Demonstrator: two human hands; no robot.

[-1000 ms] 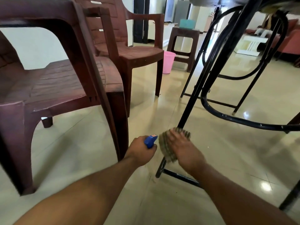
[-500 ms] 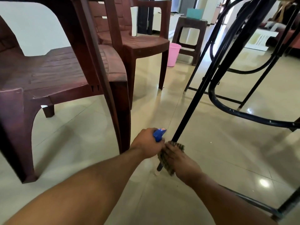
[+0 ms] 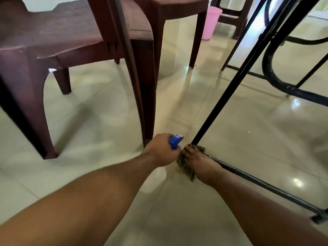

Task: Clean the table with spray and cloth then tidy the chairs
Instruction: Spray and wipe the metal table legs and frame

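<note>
Down at floor level, a dark maroon plastic chair (image 3: 62,36) fills the left side, with its front leg standing on the glossy cream tiled floor (image 3: 88,121). A second maroon plastic chair (image 3: 177,8) stands just behind it, cut off by the top edge.

Near the middle, the left hand (image 3: 161,150) is curled tightly round a blue plastic spray bottle (image 3: 174,141). Only the bottle's blue head shows, poking out above the knuckles, close beside the near chair's front leg.

Touching that hand on its right is a brown striped cloth (image 3: 186,167), bunched at the foot of a slanted black metal table leg (image 3: 221,96). The right hand (image 3: 197,160) lies over the cloth, with its fingers bent round the cloth where the leg meets a low black metal crossbar (image 3: 257,181). The bar runs along the floor toward the lower right corner.

Further back, a pink plastic bin (image 3: 211,23) sits on the floor between the second chair's leg and a dark brown stool (image 3: 230,15). On the far right, the curved black tubing (image 3: 271,73) of the table frame loops above the tiles.
</note>
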